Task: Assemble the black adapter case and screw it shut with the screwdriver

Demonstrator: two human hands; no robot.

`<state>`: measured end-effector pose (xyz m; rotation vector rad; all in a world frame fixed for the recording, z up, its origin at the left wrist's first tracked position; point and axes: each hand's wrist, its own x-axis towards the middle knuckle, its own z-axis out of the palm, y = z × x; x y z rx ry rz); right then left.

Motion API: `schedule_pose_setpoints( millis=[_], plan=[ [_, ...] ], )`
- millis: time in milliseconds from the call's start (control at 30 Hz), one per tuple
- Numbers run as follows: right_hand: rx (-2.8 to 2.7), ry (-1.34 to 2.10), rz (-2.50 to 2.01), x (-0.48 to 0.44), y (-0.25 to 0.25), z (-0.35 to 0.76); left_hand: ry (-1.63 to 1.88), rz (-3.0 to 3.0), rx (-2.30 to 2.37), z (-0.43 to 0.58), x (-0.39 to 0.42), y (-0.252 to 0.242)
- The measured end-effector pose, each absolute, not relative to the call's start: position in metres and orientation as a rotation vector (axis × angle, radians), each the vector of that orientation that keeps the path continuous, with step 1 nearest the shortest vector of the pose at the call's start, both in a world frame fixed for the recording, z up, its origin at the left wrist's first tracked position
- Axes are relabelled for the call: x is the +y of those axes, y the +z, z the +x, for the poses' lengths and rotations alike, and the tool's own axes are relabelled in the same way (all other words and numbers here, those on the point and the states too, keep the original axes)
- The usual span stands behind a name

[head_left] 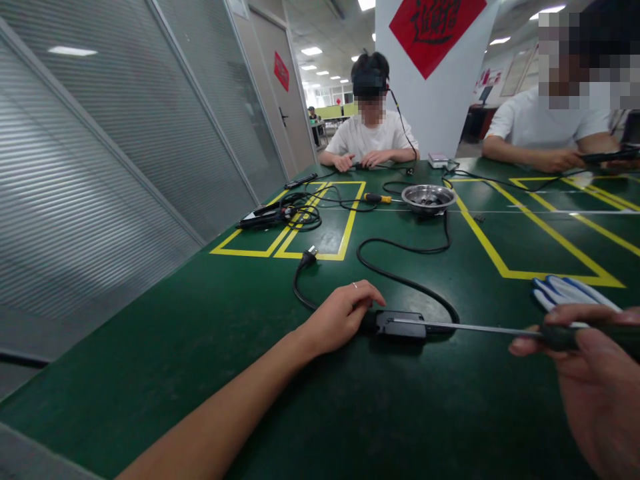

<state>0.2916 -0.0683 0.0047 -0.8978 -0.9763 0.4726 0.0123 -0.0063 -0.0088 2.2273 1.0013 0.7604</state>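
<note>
A black box [403, 325] is lying on the green table [250, 320], nearer the worker than the metal bowl [429, 207] and slightly to its left. The worker's left hand [345, 313] is resting palm down, its fingers half curled and holding the box at its left end. The right hand [595, 373], closer to the worker than the bowl and well to its right, is closing its fingers around the dark handle of a long screwdriver [490, 328]; the shaft is crossing over the box, though I can't tell whether the tip is touching it. A black cord [400, 277] is leaving the box and winding back toward the bowl, while a plug [310, 255] is lying to the bowl's left on the near side. White gloves with blue edging [570, 292] are lying to the bowl's right, also nearer the worker. Small dark pieces are sitting inside the bowl, and a yellow-handled screwdriver [383, 198] is pointing its shaft at the bowl from just left. Farther left of it, tangled cables [300, 213] are spreading across yellow tape. Beyond the bowl to the left, a seated person [370, 133] is handling something dark; beyond it to the right, another person [545, 123] is holding a dark object.
</note>
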Motion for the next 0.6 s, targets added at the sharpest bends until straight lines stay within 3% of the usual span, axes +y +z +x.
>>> schedule_pose_setpoints(
  millis=[200, 600],
  plan=[
    [-0.912, 0.549, -1.064, -0.091, 0.008, 0.269, 0.8, 2.187, 1.008, 0.009, -0.006, -0.009],
    [-0.932, 0.54, -0.956, -0.079, 0.003, 0.285, 0.811, 2.18, 0.947, 0.011, -0.008, -0.006]
  ],
)
